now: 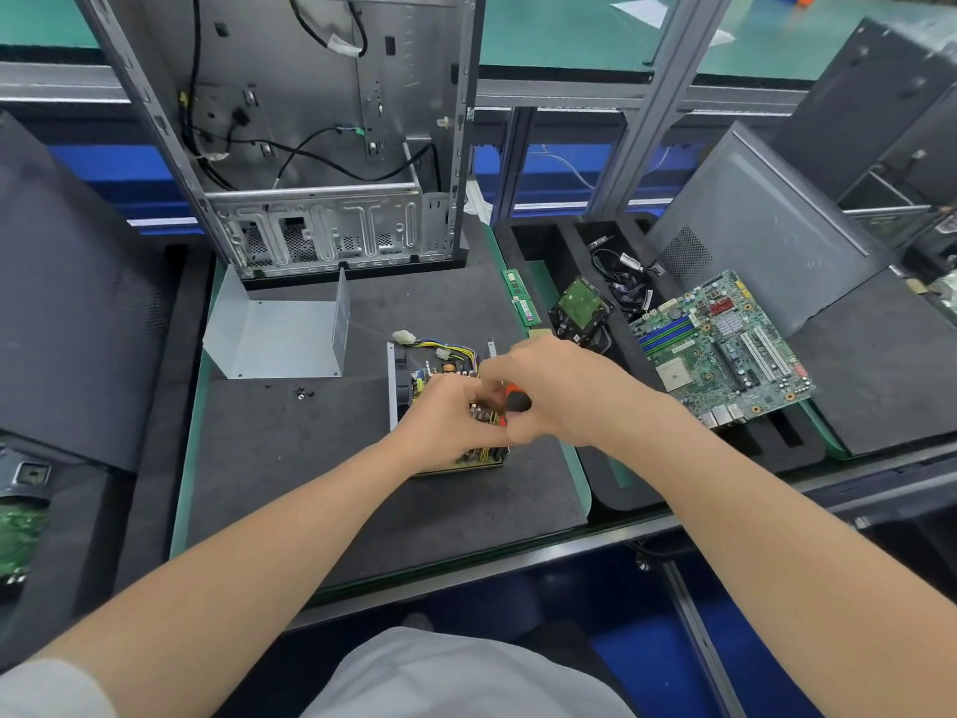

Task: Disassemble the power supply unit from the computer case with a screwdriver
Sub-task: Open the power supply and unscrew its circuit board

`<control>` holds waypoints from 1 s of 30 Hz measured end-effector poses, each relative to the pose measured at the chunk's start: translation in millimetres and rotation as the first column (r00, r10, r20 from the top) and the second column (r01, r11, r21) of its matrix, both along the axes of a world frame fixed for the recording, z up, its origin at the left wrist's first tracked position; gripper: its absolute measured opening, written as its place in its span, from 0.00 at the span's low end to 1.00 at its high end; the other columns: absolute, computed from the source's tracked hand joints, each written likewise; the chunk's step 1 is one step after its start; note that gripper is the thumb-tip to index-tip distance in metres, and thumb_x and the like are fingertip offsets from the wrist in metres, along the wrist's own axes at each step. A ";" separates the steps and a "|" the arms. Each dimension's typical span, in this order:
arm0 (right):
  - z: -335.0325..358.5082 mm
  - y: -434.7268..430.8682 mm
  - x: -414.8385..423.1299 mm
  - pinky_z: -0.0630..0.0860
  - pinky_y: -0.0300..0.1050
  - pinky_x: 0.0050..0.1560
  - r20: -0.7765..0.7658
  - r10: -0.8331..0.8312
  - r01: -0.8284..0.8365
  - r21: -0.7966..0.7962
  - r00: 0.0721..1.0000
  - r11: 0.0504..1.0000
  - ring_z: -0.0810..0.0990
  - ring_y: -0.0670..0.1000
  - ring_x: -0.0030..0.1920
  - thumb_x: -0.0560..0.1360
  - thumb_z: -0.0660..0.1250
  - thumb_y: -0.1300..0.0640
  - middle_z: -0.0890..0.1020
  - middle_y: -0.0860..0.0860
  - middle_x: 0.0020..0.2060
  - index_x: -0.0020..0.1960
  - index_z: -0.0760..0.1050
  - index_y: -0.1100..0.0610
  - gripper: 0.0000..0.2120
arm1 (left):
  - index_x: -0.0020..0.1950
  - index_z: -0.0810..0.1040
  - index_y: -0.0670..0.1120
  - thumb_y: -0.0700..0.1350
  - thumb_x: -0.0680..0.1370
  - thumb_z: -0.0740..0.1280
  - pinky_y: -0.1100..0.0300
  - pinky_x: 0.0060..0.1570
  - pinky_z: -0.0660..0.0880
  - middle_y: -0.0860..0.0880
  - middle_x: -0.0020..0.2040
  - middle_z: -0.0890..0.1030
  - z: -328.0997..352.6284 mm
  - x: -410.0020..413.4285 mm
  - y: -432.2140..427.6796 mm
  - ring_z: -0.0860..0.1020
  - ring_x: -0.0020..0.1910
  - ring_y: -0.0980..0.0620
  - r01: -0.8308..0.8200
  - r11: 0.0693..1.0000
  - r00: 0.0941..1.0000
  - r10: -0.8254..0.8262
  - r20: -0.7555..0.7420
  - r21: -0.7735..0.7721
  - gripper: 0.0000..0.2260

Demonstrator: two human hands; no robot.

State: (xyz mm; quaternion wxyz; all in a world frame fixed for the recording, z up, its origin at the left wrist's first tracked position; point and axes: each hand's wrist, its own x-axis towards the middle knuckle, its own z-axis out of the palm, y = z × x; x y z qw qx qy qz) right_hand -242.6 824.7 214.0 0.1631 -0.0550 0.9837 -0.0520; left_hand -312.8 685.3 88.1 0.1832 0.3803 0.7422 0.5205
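The opened power supply unit (414,375) lies on the dark foam mat, its circuit board and yellow wires exposed. My left hand (445,419) rests on top of it, fingers curled around its components. My right hand (554,391) grips a screwdriver with an orange and black handle (515,399), held over the unit; its tip is hidden between my hands. The unit's bent grey metal cover (279,336) lies to the left. The empty computer case (321,132) stands upright behind, cables hanging inside.
Loose screws (303,392) lie on the mat (290,458) left of the unit. A RAM stick (520,298), a hard drive (582,305), cables (629,282) and a motherboard (722,344) sit to the right. Dark case panels (77,323) flank both sides.
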 end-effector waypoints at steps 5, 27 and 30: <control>1.1 5.4 -0.6 0.76 0.49 0.43 -0.016 0.251 -0.251 0.008 0.968 0.968 0.70 0.48 0.41 0.70 0.74 0.59 0.70 0.47 0.43 0.43 0.75 0.50 0.09 | 0.38 0.83 0.67 0.61 0.68 0.76 0.62 0.45 0.77 0.63 0.39 0.85 -0.8 1.0 -0.7 0.81 0.41 0.60 0.032 0.999 0.999 -0.032 -0.014 -0.031 0.04; 5.2 2.5 0.4 0.79 0.57 0.48 0.037 0.064 -0.061 -0.061 0.997 0.996 0.77 0.55 0.47 0.69 0.75 0.60 0.67 0.43 0.42 0.47 0.78 0.51 0.10 | 0.39 0.84 0.59 0.51 0.70 0.80 0.58 0.49 0.77 0.57 0.42 0.86 4.5 0.2 -0.8 0.83 0.46 0.54 0.005 0.999 1.000 -0.004 0.017 -0.036 0.06; 4.9 5.7 -2.2 0.79 0.54 0.51 0.028 0.143 -0.140 -0.079 0.989 0.987 0.77 0.51 0.43 0.69 0.76 0.58 0.67 0.42 0.42 0.44 0.81 0.51 0.07 | 0.37 0.85 0.56 0.47 0.69 0.82 0.54 0.51 0.78 0.54 0.42 0.87 5.2 -1.3 -2.4 0.83 0.45 0.52 0.003 0.998 1.000 -0.002 0.008 -0.067 0.08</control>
